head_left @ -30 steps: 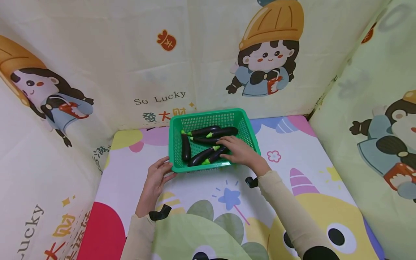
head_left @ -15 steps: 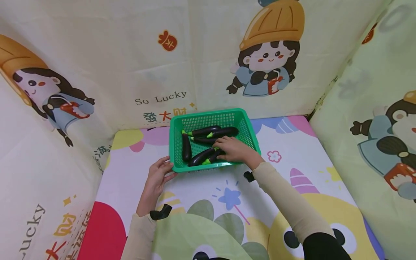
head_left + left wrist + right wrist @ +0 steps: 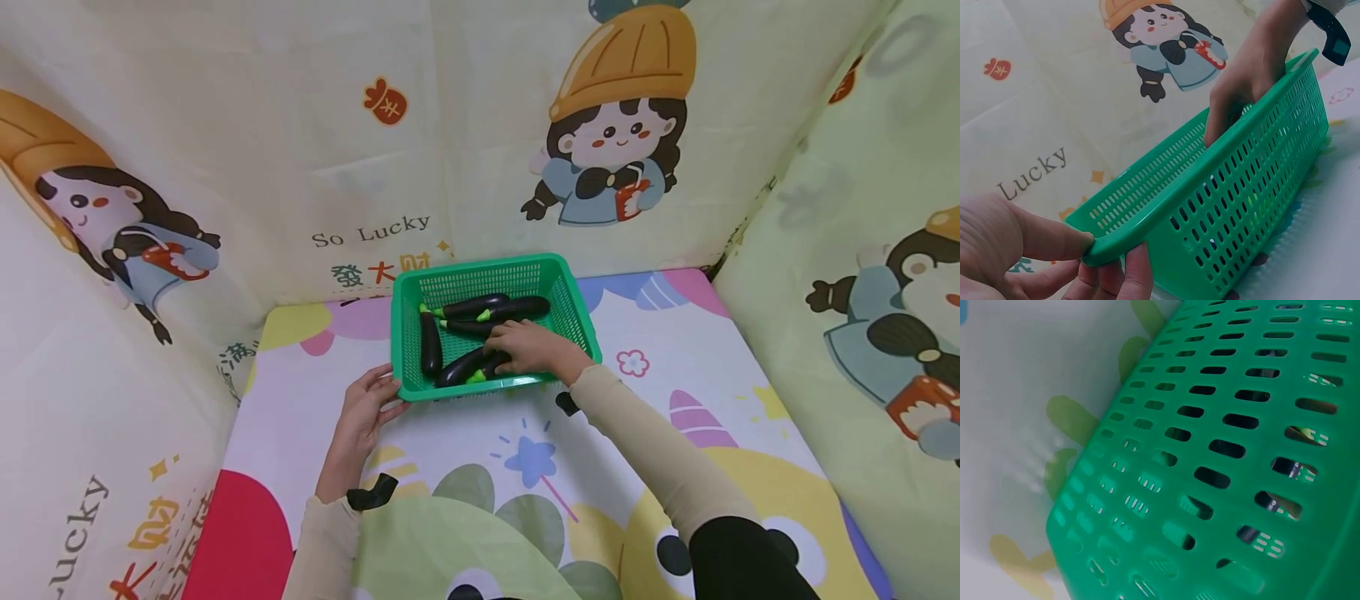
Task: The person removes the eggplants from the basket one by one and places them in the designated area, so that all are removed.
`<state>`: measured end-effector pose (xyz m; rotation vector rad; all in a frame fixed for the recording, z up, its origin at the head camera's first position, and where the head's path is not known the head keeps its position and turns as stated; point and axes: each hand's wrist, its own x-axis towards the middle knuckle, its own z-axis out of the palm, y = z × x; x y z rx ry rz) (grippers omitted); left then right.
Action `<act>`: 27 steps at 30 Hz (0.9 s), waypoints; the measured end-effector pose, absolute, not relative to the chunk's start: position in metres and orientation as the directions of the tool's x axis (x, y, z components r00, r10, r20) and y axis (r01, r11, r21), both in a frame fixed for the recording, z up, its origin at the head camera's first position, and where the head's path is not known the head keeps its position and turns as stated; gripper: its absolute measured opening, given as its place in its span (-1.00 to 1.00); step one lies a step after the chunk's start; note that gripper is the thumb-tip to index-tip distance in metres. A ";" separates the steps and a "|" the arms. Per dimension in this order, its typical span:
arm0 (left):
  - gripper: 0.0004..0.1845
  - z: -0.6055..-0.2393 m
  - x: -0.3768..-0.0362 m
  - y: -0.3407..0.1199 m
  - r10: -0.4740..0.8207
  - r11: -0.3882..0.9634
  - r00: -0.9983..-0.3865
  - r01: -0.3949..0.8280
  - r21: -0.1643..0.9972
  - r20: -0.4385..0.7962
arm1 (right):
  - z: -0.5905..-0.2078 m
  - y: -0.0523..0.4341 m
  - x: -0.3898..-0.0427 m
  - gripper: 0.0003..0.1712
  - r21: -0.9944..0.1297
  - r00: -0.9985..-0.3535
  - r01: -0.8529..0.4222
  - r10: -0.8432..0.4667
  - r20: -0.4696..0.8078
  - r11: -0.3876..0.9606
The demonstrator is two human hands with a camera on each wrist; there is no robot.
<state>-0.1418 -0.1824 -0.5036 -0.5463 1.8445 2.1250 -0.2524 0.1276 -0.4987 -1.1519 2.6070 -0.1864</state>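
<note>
A green plastic basket [image 3: 570,302] with slotted walls holds several dark purple eggplants [image 3: 431,343] with green stem ends. At its front left corner my left hand [image 3: 363,412] pinches the rim, thumb over the top and fingers underneath, as the left wrist view shows. My right hand [image 3: 528,348] reaches over the front right side into the basket. Its curled fingers and thumb straddle an eggplant near the front wall, whose green stem end [image 3: 477,377] shows beside the thumb. The hand hides most of that eggplant. In the right wrist view the slotted basket wall [image 3: 1166,444] blocks the fingers.
The basket stands toward the back of a table [image 3: 465,433] covered with a cartoon-print cloth. Cream printed sheets [image 3: 480,150] hang behind it and on both sides. Other eggplants [image 3: 517,308] lie along the basket's back.
My right hand has moved left and lower over the front eggplant, and its fingers have drawn in around it. The left hand and the basket stay in place.
</note>
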 end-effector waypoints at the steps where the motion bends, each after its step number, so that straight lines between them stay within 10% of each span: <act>1: -0.45 -0.504 -0.142 -0.182 -0.040 -0.149 -0.891 -0.442 0.885 -0.452 | -0.499 0.127 -0.253 -0.53 -0.227 -0.639 -0.704 -0.740 -0.211 0.673; 27: -0.49 -0.508 -0.141 -0.181 -0.052 -0.139 -0.902 -0.417 0.898 -0.428 | -0.507 0.124 -0.255 -0.68 -0.143 -0.581 -0.768 -0.774 -0.252 0.624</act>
